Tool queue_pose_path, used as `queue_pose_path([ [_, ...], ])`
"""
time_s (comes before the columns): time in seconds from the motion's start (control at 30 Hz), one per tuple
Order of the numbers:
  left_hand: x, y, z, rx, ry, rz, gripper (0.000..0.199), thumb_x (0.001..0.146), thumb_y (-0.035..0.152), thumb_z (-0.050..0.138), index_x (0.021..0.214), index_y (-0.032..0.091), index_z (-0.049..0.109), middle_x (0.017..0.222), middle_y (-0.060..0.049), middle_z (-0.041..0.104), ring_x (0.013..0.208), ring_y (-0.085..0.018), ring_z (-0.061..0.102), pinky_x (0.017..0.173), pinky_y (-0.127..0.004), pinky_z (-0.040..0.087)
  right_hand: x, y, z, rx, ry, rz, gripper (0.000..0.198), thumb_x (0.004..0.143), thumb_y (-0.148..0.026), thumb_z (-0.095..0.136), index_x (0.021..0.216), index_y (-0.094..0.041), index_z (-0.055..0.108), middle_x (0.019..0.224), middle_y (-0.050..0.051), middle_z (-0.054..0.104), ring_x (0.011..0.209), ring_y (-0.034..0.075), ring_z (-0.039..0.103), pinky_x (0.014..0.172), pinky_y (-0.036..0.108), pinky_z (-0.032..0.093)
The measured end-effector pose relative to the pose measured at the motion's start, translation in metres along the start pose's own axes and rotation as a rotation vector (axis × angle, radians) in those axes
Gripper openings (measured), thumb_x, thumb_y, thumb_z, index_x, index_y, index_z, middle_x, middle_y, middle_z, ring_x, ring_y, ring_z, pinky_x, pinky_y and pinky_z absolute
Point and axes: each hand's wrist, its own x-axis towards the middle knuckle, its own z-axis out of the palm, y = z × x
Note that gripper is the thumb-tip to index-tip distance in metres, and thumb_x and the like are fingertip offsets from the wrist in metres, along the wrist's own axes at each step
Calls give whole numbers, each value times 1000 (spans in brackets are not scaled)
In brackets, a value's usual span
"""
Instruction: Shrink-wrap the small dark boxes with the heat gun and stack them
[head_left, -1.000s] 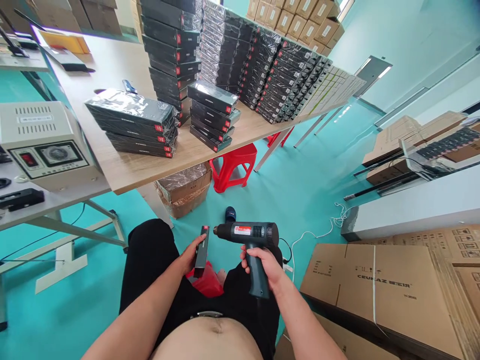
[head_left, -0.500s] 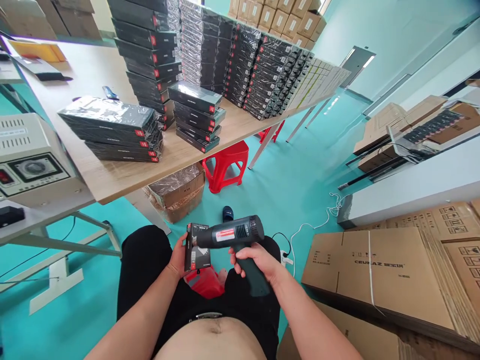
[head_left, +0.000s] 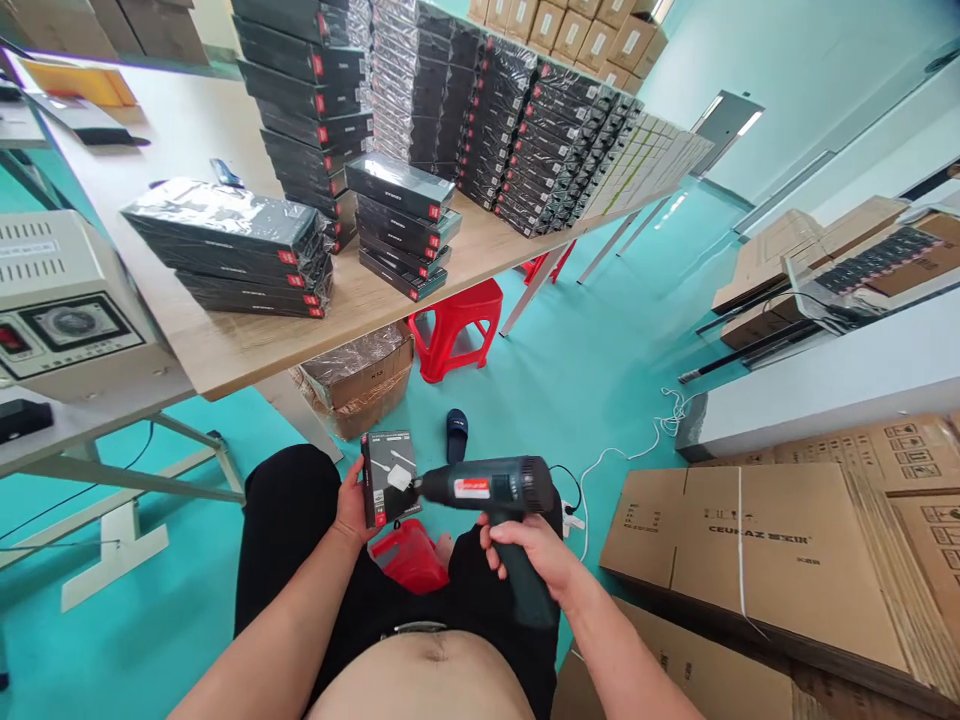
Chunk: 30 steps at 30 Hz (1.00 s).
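Note:
My left hand [head_left: 352,505] grips a small black box [head_left: 390,455] by its left edge, with a white charger and cables printed on its face. Wrapped round the handle of a dark heat gun [head_left: 487,484] is my right hand [head_left: 532,545]. The gun's nozzle points left at the box, close to its right side; I cannot tell whether the two touch. Both are held above my lap. A red plastic seat [head_left: 411,560] shows between my legs.
Ahead stands a wooden table [head_left: 360,330] bearing stacks of black boxes [head_left: 225,245]. A beige machine with a dial [head_left: 67,300] is at the left. A red stool [head_left: 459,325] and carton [head_left: 360,375] sit beneath. Large cartons [head_left: 757,550] and a white cable [head_left: 607,450] lie right.
The heat gun has moved right, off the box's face towards its right side. The box has turned its printed face more towards me. The view has shifted slightly.

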Motion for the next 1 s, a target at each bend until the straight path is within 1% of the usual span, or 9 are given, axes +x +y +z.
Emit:
queue_pose_path([
  [0.07,-1,1,1,-18,12,3,52,84,51,52,116,11,61,93,-14,73,88,-32,70,80,-45,55,-7,8,-4,45,76,-7,29,73,-27,64,97,-11,65,78,6,66,58,14,61,49,24,48],
  [0.2,-1,2,1,-24,3,8,51,83,49,51,115,12,62,94,-13,73,89,-32,69,81,-46,54,-21,21,-10,66,-107,88,34,70,-25,64,100,-9,65,79,8,67,56,15,62,46,24,46],
  [0.23,0,2,0,-21,-2,5,51,82,49,51,115,12,62,93,-13,73,89,-32,69,81,-46,54,-23,24,-11,87,-108,86,34,69,-24,64,100,-9,65,79,8,67,56,16,62,46,24,46],
  [0.37,0,1,-1,35,6,-77,52,81,50,51,114,11,63,90,-14,73,87,-33,70,77,-45,55,-16,28,-15,299,82,5,29,73,-27,62,98,-12,65,80,6,65,59,13,60,49,22,46],
  [0.4,-1,0,-1,53,9,-106,52,81,50,52,113,11,63,89,-14,73,87,-33,70,77,-45,55,-14,28,-15,357,101,4,28,74,-27,62,98,-12,65,80,5,65,61,12,59,50,22,45],
  [0.47,-2,-1,0,78,11,-148,52,81,50,53,112,10,63,88,-14,73,88,-33,69,77,-45,55,-10,28,-15,425,69,22,28,74,-28,61,98,-12,65,81,5,64,61,12,58,50,21,44],
  [0.6,-4,-3,3,105,14,-187,50,81,50,54,108,9,64,86,-15,73,88,-33,70,78,-45,54,-8,23,-12,410,-35,24,31,73,-27,62,99,-11,65,81,6,64,60,13,58,47,22,43],
  [0.8,-11,-6,11,115,-12,-249,49,82,50,55,106,9,65,89,-15,73,83,-31,70,82,-43,53,6,11,-19,647,102,55,25,74,-24,61,97,-13,64,81,4,63,62,10,56,52,19,45],
  [1.0,-11,-8,13,170,4,-271,46,82,49,56,102,8,65,87,-16,73,81,-30,70,81,-43,53,9,11,-21,668,70,61,25,77,-24,60,99,-13,63,82,4,63,63,10,57,52,19,46],
])
